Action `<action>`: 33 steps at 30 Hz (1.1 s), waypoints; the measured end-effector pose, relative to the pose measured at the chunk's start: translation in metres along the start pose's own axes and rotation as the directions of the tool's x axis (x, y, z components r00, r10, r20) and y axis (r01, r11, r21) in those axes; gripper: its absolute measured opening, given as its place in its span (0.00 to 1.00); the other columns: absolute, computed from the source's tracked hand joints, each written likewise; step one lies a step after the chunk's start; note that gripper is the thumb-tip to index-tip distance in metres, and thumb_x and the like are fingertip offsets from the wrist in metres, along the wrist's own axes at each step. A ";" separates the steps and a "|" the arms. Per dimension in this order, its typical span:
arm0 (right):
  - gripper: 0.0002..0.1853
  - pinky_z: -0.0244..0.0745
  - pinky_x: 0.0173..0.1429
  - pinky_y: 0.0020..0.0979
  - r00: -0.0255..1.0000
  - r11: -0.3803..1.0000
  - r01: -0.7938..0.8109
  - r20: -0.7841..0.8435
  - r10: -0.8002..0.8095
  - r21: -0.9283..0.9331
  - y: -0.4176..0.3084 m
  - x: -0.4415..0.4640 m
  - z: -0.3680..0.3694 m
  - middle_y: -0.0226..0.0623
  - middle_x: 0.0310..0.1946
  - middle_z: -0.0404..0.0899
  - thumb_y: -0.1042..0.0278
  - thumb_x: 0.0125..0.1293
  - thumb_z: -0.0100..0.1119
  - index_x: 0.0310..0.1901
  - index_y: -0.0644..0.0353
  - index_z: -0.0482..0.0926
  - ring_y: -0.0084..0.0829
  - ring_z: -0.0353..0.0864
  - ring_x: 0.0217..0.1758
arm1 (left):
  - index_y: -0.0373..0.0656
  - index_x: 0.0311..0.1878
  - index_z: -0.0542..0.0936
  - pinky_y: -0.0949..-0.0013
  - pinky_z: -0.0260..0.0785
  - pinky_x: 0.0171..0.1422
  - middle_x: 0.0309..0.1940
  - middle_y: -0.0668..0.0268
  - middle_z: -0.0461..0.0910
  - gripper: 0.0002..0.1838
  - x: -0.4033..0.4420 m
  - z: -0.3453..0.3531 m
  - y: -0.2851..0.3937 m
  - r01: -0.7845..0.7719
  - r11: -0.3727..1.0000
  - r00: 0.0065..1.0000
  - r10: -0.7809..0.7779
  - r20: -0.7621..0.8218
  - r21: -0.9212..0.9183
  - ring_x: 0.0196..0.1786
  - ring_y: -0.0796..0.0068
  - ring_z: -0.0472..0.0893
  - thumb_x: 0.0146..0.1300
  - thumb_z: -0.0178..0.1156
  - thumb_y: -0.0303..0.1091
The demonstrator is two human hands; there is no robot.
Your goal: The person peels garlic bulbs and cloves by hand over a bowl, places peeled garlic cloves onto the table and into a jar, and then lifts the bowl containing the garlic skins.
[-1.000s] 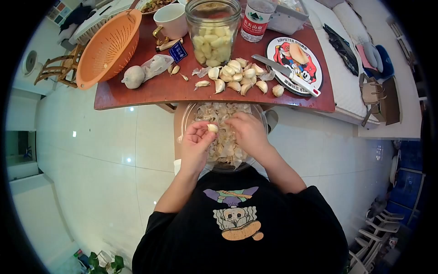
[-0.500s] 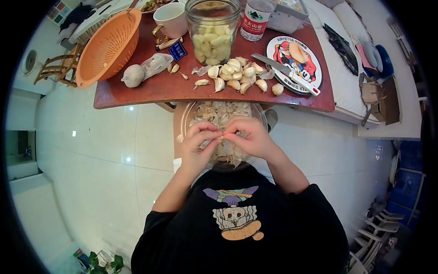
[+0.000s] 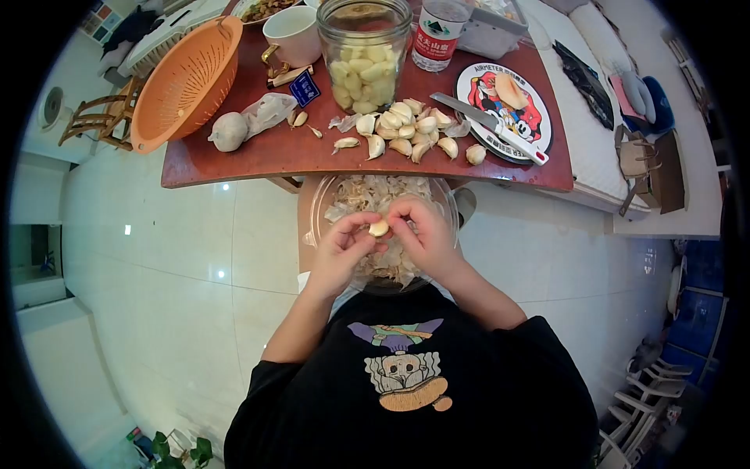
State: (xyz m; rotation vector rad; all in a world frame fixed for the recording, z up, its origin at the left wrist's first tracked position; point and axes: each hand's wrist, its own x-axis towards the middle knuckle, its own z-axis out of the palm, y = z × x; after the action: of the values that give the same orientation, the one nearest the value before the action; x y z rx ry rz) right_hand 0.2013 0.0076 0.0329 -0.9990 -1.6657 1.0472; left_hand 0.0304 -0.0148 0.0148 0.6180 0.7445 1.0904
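Observation:
My left hand (image 3: 342, 248) pinches a pale garlic clove (image 3: 379, 228) between thumb and fingertips. Right beside the clove, my right hand (image 3: 422, 234) has its thumb and forefinger closed; whatever is between them is too small to make out. Below both hands sits a clear bowl (image 3: 315, 211) full of papery garlic skins (image 3: 383, 187). On the table ahead lies a pile of unpeeled cloves (image 3: 402, 125). Behind that pile a glass jar (image 3: 365, 23) holds peeled cloves (image 3: 363, 74).
On the red-brown table (image 3: 258, 164) are an orange colander (image 3: 187, 86), a garlic bulb (image 3: 229, 131), a white mug (image 3: 293, 35) and a water bottle (image 3: 437, 35). At the right, a knife (image 3: 500, 129) lies across a cartoon plate (image 3: 539, 102).
My hands have moved slightly apart and turned, so the clove now shows in my left fingertips. My right fingers have shifted a little to the right. The table things look unchanged.

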 end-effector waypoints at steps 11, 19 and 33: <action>0.02 0.72 0.39 0.27 0.981 0.983 -0.175 -0.090 0.170 -0.062 0.010 0.003 -0.002 0.33 0.33 0.77 0.75 0.66 0.52 0.37 0.64 0.74 0.23 0.78 0.37 | 0.38 0.49 0.70 0.72 0.74 0.47 0.42 0.63 0.77 0.14 0.001 -0.004 -0.007 -0.019 0.990 0.998 0.027 -0.054 0.142 0.41 0.76 0.79 0.60 0.58 0.19; 0.03 0.72 0.37 0.30 0.991 0.848 0.120 0.014 -0.132 -0.516 0.026 0.006 -0.010 0.38 0.29 0.76 0.74 0.57 0.60 0.31 0.62 0.77 0.33 0.78 0.34 | 0.37 0.48 0.74 0.78 0.71 0.47 0.39 0.67 0.78 0.13 0.004 -0.011 -0.007 -0.096 0.941 0.982 0.143 -0.123 0.326 0.39 0.81 0.77 0.60 0.60 0.21; 0.13 0.68 0.32 0.33 0.922 0.946 0.094 0.385 0.034 -0.311 0.008 0.010 -0.008 0.35 0.24 0.72 0.57 0.65 0.54 0.31 0.60 0.73 0.33 0.74 0.27 | 0.35 0.45 0.78 0.78 0.73 0.45 0.37 0.64 0.81 0.11 0.001 -0.012 0.007 -0.029 0.923 1.000 0.030 0.003 0.384 0.39 0.80 0.80 0.58 0.61 0.20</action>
State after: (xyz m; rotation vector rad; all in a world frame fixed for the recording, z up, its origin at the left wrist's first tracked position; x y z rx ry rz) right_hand 0.2072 0.0211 0.0301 -1.0131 -2.2275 1.0149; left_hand 0.0176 -0.0106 0.0126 0.9636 0.9653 0.9774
